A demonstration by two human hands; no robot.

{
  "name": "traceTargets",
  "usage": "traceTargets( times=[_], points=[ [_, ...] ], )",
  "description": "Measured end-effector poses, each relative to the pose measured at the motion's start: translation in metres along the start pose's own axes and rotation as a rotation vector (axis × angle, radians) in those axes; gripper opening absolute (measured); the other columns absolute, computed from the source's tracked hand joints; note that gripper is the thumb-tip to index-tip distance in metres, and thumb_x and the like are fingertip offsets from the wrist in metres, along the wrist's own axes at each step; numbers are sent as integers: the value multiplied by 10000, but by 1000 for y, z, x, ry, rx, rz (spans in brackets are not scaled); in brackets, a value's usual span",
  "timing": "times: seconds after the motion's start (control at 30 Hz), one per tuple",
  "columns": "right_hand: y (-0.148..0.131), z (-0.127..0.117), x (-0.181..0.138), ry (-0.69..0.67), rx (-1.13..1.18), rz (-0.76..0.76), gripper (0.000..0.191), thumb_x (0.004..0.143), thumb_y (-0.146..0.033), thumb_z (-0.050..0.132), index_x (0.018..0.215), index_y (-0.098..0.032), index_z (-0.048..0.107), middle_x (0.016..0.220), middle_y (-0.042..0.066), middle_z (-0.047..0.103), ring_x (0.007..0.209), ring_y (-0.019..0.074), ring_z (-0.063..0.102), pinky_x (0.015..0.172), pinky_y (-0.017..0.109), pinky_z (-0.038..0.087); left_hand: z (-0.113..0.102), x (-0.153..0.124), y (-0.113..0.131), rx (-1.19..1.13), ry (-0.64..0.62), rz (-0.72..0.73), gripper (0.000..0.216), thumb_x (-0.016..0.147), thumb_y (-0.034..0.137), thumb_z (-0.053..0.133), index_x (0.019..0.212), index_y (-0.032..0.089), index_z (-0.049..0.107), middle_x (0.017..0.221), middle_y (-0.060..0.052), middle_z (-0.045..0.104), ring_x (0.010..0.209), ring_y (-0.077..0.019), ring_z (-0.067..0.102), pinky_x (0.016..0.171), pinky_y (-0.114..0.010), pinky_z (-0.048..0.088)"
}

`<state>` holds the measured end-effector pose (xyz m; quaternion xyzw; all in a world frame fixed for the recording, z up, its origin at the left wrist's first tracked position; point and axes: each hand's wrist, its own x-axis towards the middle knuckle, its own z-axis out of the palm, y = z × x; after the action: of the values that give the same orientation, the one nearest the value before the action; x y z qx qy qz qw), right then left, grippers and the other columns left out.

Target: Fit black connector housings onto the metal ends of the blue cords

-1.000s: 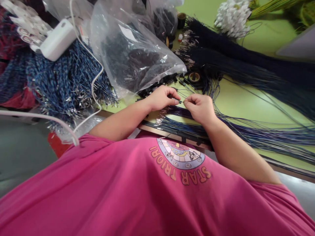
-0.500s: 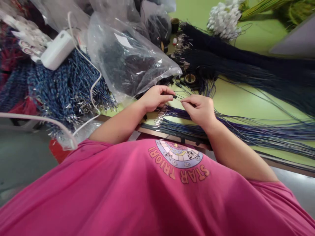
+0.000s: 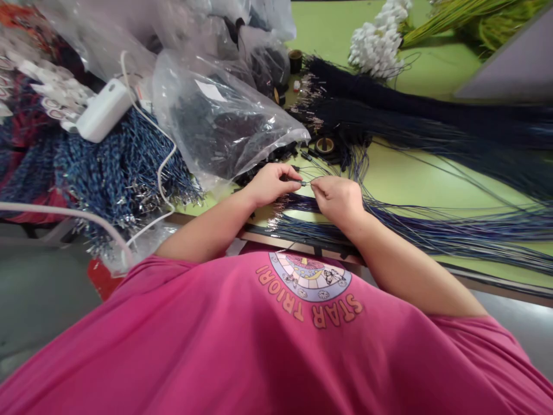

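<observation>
My left hand (image 3: 271,183) pinches a small black connector (image 3: 298,182) between thumb and fingertips. Close to its right, my right hand (image 3: 336,196) pinches the end of a thin dark wire (image 3: 311,181) that meets the connector. Both hands hover over the near edge of the green table (image 3: 406,173). Under them lies a flat bundle of blue wires (image 3: 432,230) with metal tips pointing left. A few loose black connectors (image 3: 276,157) lie just beyond my left hand, at the mouth of a clear plastic bag (image 3: 220,121).
A heap of blue twisted wires (image 3: 116,173) lies at the left with a white charger (image 3: 103,109) and its cable on top. Long dark wire bundles (image 3: 423,121) cross the table's far side. Small tape rolls (image 3: 324,144), white flower-like pieces (image 3: 375,46) and more bags sit further back.
My hands parted slightly half a second ago and have come together again, wire end against connector. The view has shifted a little, so everything sits lower and to the left.
</observation>
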<state>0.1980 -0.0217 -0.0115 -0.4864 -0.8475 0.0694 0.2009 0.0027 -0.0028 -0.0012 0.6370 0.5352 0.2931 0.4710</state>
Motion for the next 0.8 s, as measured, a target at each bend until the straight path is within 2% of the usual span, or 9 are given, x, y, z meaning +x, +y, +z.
traceTargets(
  times=[0.1,0.3,0.4,0.5,0.6,0.67,0.7,0.73,0.8],
  points=[
    [1,4,-1,-41,19,5,290,928,-254,458,827,-176,719,834,76,738,803,209,653,685,303,396,1,0,1,39,-6,3,236,691,260,731,880,120,731,680,15,643,608,-71,505,680,-241,438],
    [2,4,2,-13,202,108,211,876,-251,547,888,-168,740,892,68,753,851,208,666,752,296,431,4,2,1,101,41,40,251,708,267,727,915,126,748,817,-26,722,716,-108,590,761,-272,472],
    [4,3,4,-32,188,93,207,866,-215,530,817,-161,724,838,76,736,821,208,655,737,299,428,6,2,1,126,21,53,251,707,260,730,919,128,752,882,-43,745,778,-133,624,800,-292,481],
    [6,2,6,-64,161,80,223,881,-221,513,825,-163,721,850,85,730,829,217,646,734,309,434,2,6,5,183,-14,45,247,717,256,725,928,131,756,926,-54,758,814,-150,645,828,-305,487],
    [10,-1,6,24,147,63,248,905,-241,505,952,-153,731,953,110,728,910,241,633,804,340,457,-9,20,14,336,32,104,225,749,250,702,939,144,759,943,-53,761,831,-156,653,833,-297,489],
    [11,-2,6,130,106,-2,293,923,-239,484,1074,-145,716,1106,139,702,1018,265,602,900,380,448,-17,38,20,472,88,189,214,771,233,676,953,158,761,971,-49,760,869,-162,657,854,-292,484],
    [11,-2,5,138,87,-42,307,927,-235,476,1105,-145,710,1148,145,686,1048,271,588,930,394,440,-19,48,22,536,101,226,216,777,224,668,962,163,762,988,-49,759,891,-166,658,871,-293,479],
    [11,-2,5,92,73,-78,309,929,-236,475,1104,-146,713,1145,146,683,1053,272,584,939,397,437,-20,59,23,589,103,255,223,782,214,660,974,164,762,1003,-51,757,912,-171,657,889,-296,474],
    [10,1,5,-102,53,-118,291,923,-252,487,1029,-147,737,1032,137,696,992,264,603,890,378,453,-21,80,20,672,87,284,239,791,209,657,1002,160,758,1013,-62,751,929,-180,655,898,-302,467]
  ],
)
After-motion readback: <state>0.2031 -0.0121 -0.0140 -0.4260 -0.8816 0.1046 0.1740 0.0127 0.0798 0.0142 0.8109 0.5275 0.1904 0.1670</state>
